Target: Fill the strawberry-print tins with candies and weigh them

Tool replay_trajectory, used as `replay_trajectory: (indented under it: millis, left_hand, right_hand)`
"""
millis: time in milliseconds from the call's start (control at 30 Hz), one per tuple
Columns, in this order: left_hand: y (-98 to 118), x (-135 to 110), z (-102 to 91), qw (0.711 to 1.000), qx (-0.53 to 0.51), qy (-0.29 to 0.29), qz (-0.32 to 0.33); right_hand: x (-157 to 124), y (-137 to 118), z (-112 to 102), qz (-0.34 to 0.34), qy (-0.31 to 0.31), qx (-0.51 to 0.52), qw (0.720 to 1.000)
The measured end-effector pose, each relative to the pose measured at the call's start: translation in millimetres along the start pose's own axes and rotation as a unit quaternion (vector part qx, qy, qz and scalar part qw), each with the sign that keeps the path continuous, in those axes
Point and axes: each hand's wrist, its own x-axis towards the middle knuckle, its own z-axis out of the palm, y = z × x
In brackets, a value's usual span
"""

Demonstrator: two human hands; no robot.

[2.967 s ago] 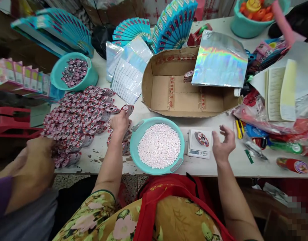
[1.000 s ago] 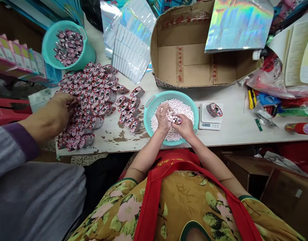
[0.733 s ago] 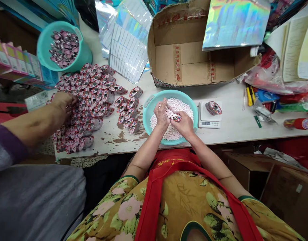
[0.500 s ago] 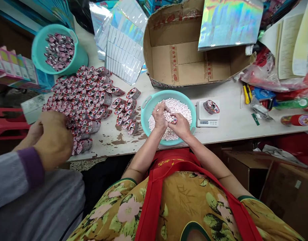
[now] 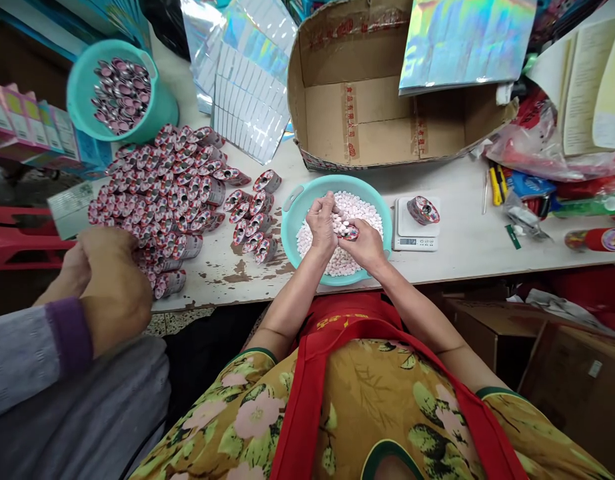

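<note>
My left hand (image 5: 321, 223) is cupped above the turquoise basin (image 5: 285, 223), its fingers curled around a small heap of white candies (image 5: 338, 220). Close against it, my right hand (image 5: 363, 245) grips a small printed cup (image 5: 351, 233) with a red patterned rim. The candies lie at the cup's mouth; how full the cup is, I cannot tell. Loose white candies (image 5: 365, 212) spread across the basin below both hands. Just right of the basin, another printed cup (image 5: 423, 210) rests tilted on a white digital scale (image 5: 415, 243).
Several printed cups (image 5: 257, 223) stand left of the basin, beside a large cluster of cups (image 5: 162, 187). A co-worker's hand (image 5: 112, 287) reaches to that cluster. Behind are a turquoise bucket (image 5: 160, 110), a cardboard box (image 5: 327, 107) and shiny sheets (image 5: 247, 100). A cutter (image 5: 497, 185) lies at right.
My hands stay together over the basin, with the cup's rim now slightly more visible. The co-worker's hand has shifted slightly. The whole view has moved a little.
</note>
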Motion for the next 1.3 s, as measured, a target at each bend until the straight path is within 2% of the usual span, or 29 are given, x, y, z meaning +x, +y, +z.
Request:
replay_trajectory:
  millis: [267, 433, 600, 767, 900, 1000, 1067, 1167, 1233, 1300]
  left_hand:
    - [-3.2, -5.6, 10.2, 1.000, 0.000, 0.001, 0.001]
    - [-3.9, -7.4, 15.4, 0.999, -0.005, -0.024, -0.036]
    - [-0.2, -10.5, 18.8, 0.997, 0.010, -0.063, -0.043]
    - [1.6, -13.6, 20.8, 0.998, 0.004, -0.050, -0.043]
    - [1.9, -16.0, 26.6, 0.994, 0.006, -0.091, -0.056]
    - [14.6, -12.5, 28.3, 0.992, -0.038, -0.095, -0.079]
    - [28.2, -6.8, 24.2, 0.988, -0.061, -0.094, -0.104]
    - [41.4, 7.5, 8.1, 0.984, -0.084, -0.079, -0.136]
    - [37.5, 18.9, -6.9, 0.979, -0.073, -0.052, -0.182]
    - [24.2, 27.9, -21.8, 0.961, -0.027, -0.026, -0.274]
  right_hand:
    - [-1.3, 5.4, -8.2, 0.001, 0.001, 0.022, 1.000]
    - [-1.2, 9.6, -10.8, -0.001, 0.007, 0.043, 0.999]
    - [-1.8, 12.9, -14.8, -0.004, 0.008, 0.063, 0.998]
    - [-3.9, 16.8, -15.6, -0.018, 0.008, 0.110, 0.994]
    - [-3.3, 20.9, -10.8, -0.006, 0.010, 0.149, 0.989]
    - [-3.3, 24.7, -9.9, -0.007, 0.000, 0.216, 0.976]
    - [-5.2, 28.0, -12.9, -0.002, -0.006, 0.264, 0.964]
    - [-10.0, 33.9, -20.9, 0.002, -0.008, 0.323, 0.946]
    - [-12.4, 37.5, -24.9, -0.005, -0.002, 0.335, 0.942]
    - [-13.5, 39.7, -25.9, -0.010, 0.003, 0.330, 0.944]
